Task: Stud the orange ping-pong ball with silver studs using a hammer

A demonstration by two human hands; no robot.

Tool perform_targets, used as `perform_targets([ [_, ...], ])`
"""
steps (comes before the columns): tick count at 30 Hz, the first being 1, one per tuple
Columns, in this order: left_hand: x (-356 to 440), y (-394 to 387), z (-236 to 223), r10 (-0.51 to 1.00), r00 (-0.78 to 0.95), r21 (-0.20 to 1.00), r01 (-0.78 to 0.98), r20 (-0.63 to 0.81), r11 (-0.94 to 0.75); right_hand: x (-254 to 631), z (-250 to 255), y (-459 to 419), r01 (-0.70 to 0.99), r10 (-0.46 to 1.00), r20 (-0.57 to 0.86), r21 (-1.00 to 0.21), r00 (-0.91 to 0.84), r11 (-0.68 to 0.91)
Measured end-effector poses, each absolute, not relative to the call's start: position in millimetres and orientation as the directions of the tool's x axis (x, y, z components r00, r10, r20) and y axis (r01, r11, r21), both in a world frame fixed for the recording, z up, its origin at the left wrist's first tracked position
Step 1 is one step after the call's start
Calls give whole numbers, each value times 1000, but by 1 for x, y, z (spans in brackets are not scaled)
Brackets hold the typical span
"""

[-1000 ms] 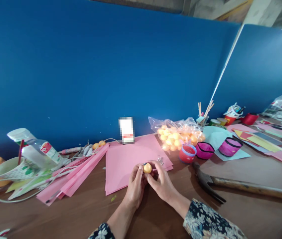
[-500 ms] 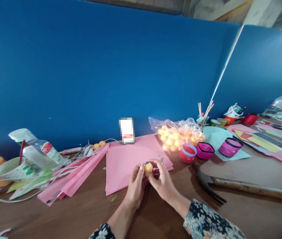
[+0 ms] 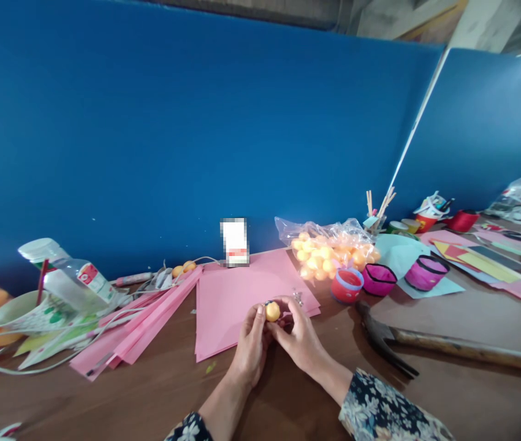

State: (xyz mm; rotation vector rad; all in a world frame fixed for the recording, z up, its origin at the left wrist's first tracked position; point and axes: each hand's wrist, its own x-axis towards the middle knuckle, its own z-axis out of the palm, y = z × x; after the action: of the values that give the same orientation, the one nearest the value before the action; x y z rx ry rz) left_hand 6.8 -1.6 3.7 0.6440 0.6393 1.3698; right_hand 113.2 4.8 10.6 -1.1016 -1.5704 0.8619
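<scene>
A small orange ball [image 3: 272,311] is pinched between the fingertips of both my hands just above the brown table. My left hand [image 3: 250,347] closes on its left side, my right hand [image 3: 300,338] on its right and top. Something small and dark sits at the ball's upper left; I cannot make it out. Under the hands lies a stack of pink paper sheets [image 3: 237,293]. A small shiny metal cluster [image 3: 296,297] rests on the pink paper right behind my right fingers.
A clear bag of orange balls [image 3: 329,251] lies behind, with red [image 3: 346,284] and magenta cups [image 3: 379,278] beside it. A hammer [image 3: 430,345] lies to the right. A plastic bottle [image 3: 67,274], paper cup and pink strips sit at left. A blue partition backs the table.
The hands and ball stay in nearly the same place; only the fingers shift slightly around the ball.
</scene>
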Motion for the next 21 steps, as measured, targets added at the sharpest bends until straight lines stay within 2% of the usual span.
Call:
perform_targets([
  [21,5,-1,3,991,128,716,-690,-26,108,114,14,5,268,917,382,-877,-115,399],
])
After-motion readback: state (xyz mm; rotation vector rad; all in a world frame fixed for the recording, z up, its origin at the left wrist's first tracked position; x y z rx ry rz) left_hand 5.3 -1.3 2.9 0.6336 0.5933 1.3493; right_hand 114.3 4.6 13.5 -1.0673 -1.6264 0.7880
